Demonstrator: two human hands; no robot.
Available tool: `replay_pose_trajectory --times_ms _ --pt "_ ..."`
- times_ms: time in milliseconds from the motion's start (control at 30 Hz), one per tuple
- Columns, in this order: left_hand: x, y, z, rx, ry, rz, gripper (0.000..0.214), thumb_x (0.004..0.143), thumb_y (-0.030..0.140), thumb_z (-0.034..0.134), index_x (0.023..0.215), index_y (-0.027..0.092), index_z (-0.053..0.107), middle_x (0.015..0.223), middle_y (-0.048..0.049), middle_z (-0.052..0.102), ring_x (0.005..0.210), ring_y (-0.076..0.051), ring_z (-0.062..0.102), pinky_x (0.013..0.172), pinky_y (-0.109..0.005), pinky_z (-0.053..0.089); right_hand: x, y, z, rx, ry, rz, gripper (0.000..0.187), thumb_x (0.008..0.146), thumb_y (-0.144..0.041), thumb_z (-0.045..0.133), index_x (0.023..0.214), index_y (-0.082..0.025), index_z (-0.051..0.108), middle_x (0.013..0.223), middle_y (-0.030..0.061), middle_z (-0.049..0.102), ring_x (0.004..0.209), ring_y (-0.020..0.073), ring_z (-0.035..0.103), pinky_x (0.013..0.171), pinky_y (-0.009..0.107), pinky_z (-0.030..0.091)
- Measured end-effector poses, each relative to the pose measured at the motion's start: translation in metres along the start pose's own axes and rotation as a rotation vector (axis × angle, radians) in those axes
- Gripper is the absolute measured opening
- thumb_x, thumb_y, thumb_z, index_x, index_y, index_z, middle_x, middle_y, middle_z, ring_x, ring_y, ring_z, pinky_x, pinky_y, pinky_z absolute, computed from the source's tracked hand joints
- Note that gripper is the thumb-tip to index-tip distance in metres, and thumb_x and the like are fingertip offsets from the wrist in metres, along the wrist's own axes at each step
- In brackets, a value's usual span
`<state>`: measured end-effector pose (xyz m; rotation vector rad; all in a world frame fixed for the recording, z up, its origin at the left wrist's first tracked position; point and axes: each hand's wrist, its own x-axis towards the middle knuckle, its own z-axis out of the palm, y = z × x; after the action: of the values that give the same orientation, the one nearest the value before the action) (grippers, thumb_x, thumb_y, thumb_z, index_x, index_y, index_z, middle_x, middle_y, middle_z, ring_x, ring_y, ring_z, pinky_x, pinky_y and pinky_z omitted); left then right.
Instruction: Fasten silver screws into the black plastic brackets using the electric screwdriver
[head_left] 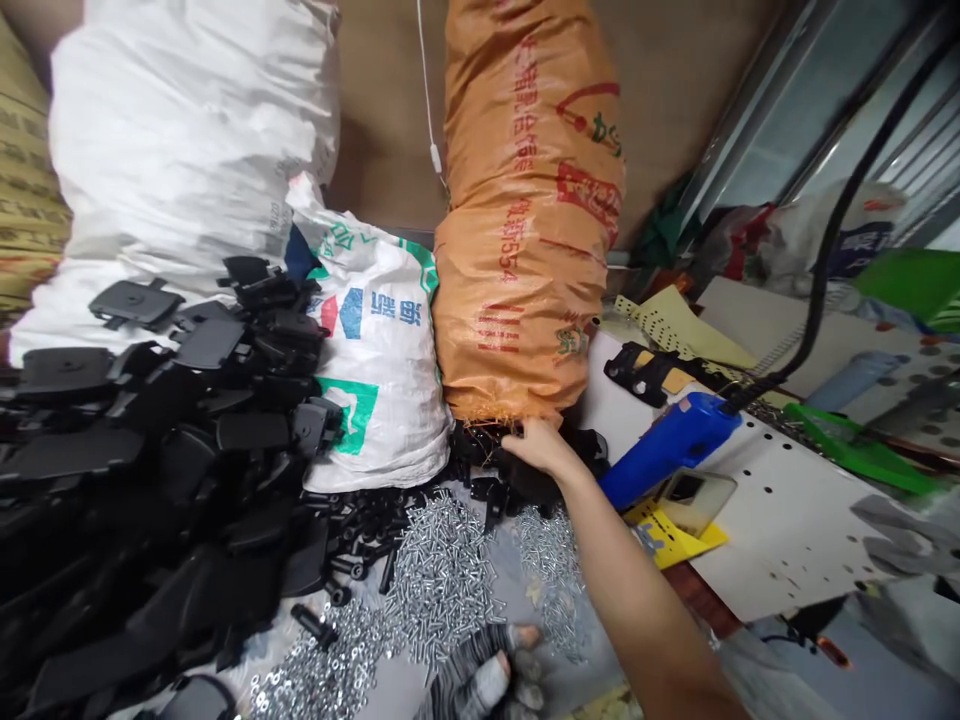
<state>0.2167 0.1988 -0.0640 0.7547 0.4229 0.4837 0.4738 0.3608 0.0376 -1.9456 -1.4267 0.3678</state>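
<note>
My bare right hand reaches to the frayed mouth of an orange woven sack, its fingers curled in over black parts there. What the fingers grip is hidden. At the bottom edge my left hand, in a grey striped glove with bare or wrapped fingertips, hovers low with fingers loosely bent and apart, and no object shows in it. Just beyond it lies a heap of silver screws. Small nuts are spread to its left, and a smaller screw pile sits by my right forearm.
Black plastic parts are heaped at left. Behind them stand a big white sack and a smaller printed sack. To the right are a blue power screwdriver on a black cable, a yellow holder and a perforated white board.
</note>
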Motion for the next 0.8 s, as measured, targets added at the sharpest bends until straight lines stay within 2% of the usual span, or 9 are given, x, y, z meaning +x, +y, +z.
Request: replay_pose_trajectory --times_ms 100,200,333,433,533,600,700,733,800 --pt "0.004 -0.008 -0.001 -0.032 0.011 0.019 0.050 0.088 0.053 0.068 0.123 0.017 0.066 0.105 -0.0103 0.071 0.090 -0.022 0.069 0.081 -0.038 0.057 -0.017 0.005 0.003 -0.211 -0.117 0.008 0.029 0.068 -0.016 0.071 0.096 -0.022 0.077 0.105 0.0091 0.076 0.105 0.0287 0.068 0.090 0.035 0.049" --pt "0.004 -0.007 0.005 -0.055 0.034 0.054 0.061 0.079 0.061 0.076 0.120 0.017 0.070 0.095 -0.0088 0.071 0.084 -0.019 0.068 0.077 -0.032 0.054 -0.030 0.006 0.000 -0.318 -0.142 0.001 0.027 0.077 -0.020 0.070 0.103 -0.027 0.077 0.104 0.0077 0.077 0.104 0.0280 0.069 0.089 0.036 0.049" --pt "-0.001 0.004 0.018 0.037 0.137 0.164 0.058 0.080 0.058 0.076 0.117 0.013 0.071 0.089 -0.0062 0.069 0.076 -0.013 0.063 0.076 -0.028 0.051 -0.042 0.007 -0.011 -0.329 -0.042 0.035 0.031 0.096 -0.037 0.054 0.112 -0.021 0.074 0.110 0.0135 0.075 0.103 0.0284 0.069 0.084 0.034 0.049" --pt "-0.005 0.009 0.025 0.194 0.190 0.245 0.056 0.081 0.059 0.074 0.115 0.014 0.071 0.088 -0.0053 0.069 0.077 -0.013 0.063 0.078 -0.028 0.052 -0.051 0.007 -0.015 -0.278 0.050 0.070 0.037 0.100 -0.036 0.043 0.106 -0.014 0.073 0.105 0.0172 0.075 0.099 0.0295 0.069 0.082 0.034 0.047" --pt "-0.011 0.013 0.024 0.442 0.279 0.341 0.054 0.087 0.057 0.067 0.121 0.015 0.068 0.098 -0.0092 0.072 0.089 -0.020 0.068 0.088 -0.035 0.055 -0.067 0.004 -0.016 -0.204 0.140 0.061 0.039 0.100 -0.033 0.039 0.117 -0.014 0.069 0.119 0.0186 0.071 0.102 0.0309 0.066 0.082 0.036 0.045" --pt "-0.016 0.019 0.021 0.628 0.439 0.489 0.048 0.092 0.051 0.063 0.128 0.019 0.064 0.113 -0.0119 0.072 0.105 -0.025 0.069 0.096 -0.041 0.054 -0.082 0.001 -0.018 -0.135 0.160 0.028 0.041 0.100 -0.035 0.038 0.121 -0.016 0.067 0.124 0.0178 0.068 0.103 0.0308 0.065 0.084 0.036 0.043" --pt "-0.021 0.034 0.015 0.958 0.692 0.781 0.048 0.097 0.035 0.059 0.144 0.029 0.051 0.146 -0.0118 0.057 0.134 -0.028 0.055 0.113 -0.051 0.043 -0.110 -0.002 -0.020 0.014 0.068 -0.035 0.040 0.097 -0.044 0.041 0.105 -0.017 0.070 0.104 0.0140 0.073 0.094 0.0279 0.065 0.082 0.035 0.044" --pt "-0.023 0.040 0.014 1.073 0.733 0.853 0.055 0.097 0.031 0.058 0.150 0.032 0.043 0.155 -0.0113 0.049 0.142 -0.029 0.047 0.117 -0.054 0.039 -0.120 -0.004 -0.019 0.076 0.005 -0.054 0.041 0.096 -0.048 0.042 0.098 -0.018 0.070 0.093 0.0114 0.073 0.087 0.0258 0.065 0.079 0.034 0.045" --pt "-0.025 0.051 0.015 1.269 0.736 0.904 0.069 0.096 0.028 0.060 0.157 0.034 0.029 0.164 -0.0112 0.033 0.151 -0.030 0.034 0.120 -0.056 0.034 -0.139 -0.007 -0.014 0.202 -0.147 -0.077 0.047 0.094 -0.057 0.042 0.086 -0.019 0.069 0.074 0.0058 0.068 0.070 0.0210 0.063 0.067 0.030 0.047"
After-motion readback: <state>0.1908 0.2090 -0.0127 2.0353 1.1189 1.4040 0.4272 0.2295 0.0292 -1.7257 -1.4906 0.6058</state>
